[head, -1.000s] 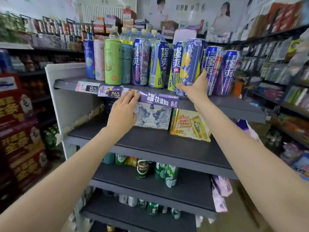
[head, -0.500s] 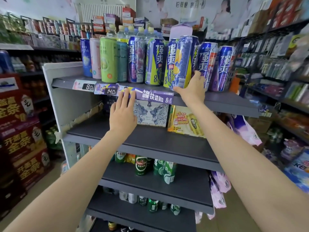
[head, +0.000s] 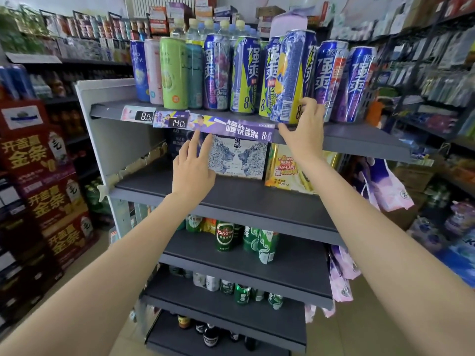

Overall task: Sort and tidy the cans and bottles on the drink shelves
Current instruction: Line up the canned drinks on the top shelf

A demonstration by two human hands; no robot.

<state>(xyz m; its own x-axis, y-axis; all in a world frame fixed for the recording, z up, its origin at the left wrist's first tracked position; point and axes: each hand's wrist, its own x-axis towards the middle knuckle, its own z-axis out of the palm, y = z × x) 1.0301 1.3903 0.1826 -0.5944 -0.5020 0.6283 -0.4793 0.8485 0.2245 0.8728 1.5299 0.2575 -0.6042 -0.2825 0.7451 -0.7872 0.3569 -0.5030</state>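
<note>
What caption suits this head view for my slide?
Right hand grips a tilted blue can on the top shelf; left hand hovers below.

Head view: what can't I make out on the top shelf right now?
- Bottles in the back row: mostly hidden behind the front cans.
- Tilted blue can: base rim covered by the right hand, so its contact with the top shelf is unclear.
- Left hand: whether its fingertips touch the purple price strip.

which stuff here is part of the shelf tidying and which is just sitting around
Part of the job:
- tilted blue-and-yellow can, gripped at its base by the right hand
- row of tall cans on the top shelf
- left hand, open below the purple price strip

Just there:
- lion-print box
- gold pack
- green beer cans
- red cartons
</note>
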